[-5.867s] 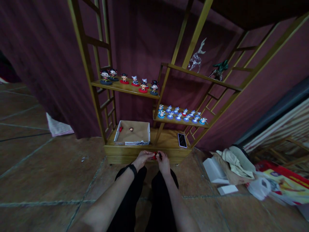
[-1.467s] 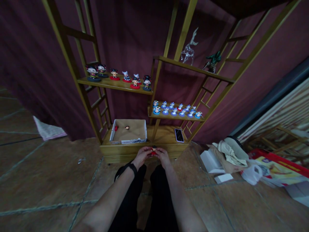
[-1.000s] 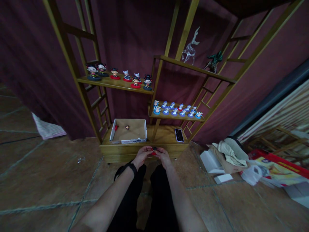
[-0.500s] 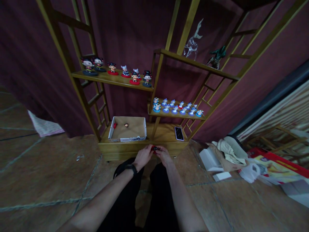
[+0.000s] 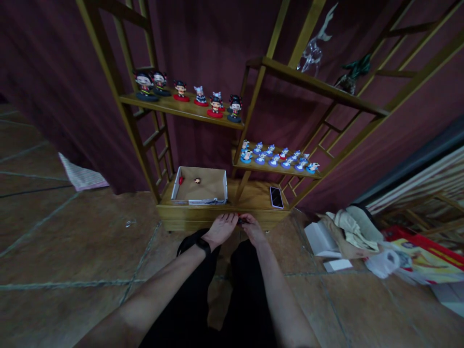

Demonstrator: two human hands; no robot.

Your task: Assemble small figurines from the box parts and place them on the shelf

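Note:
In front of the cabinet's low ledge, my left hand (image 5: 222, 228) and my right hand (image 5: 253, 229) meet around a small red and black figurine (image 5: 240, 220). Fingers of both hands are closed on it and hide most of its shape. Just beyond my left hand, a shallow cardboard box (image 5: 225, 187) stands on the ledge. Inside it lie a red piece (image 5: 181, 180) and a small figurine part with dark hair (image 5: 197, 181). A black band circles my left wrist.
Figurines (image 5: 215, 107) line the upper left shelf, and blue-white ones (image 5: 274, 160) fill the lower right shelf. A phone (image 5: 276, 197) lies on the ledge. Above are a glass animal (image 5: 311, 55) and a dark green ornament (image 5: 352, 75). White boxes (image 5: 322, 240) and cloth lie on the right floor.
The view has shifted, so the cabinet sits further right and slightly higher. My left hand's fingers now lie more over the figurine, and less of it shows between my hands.

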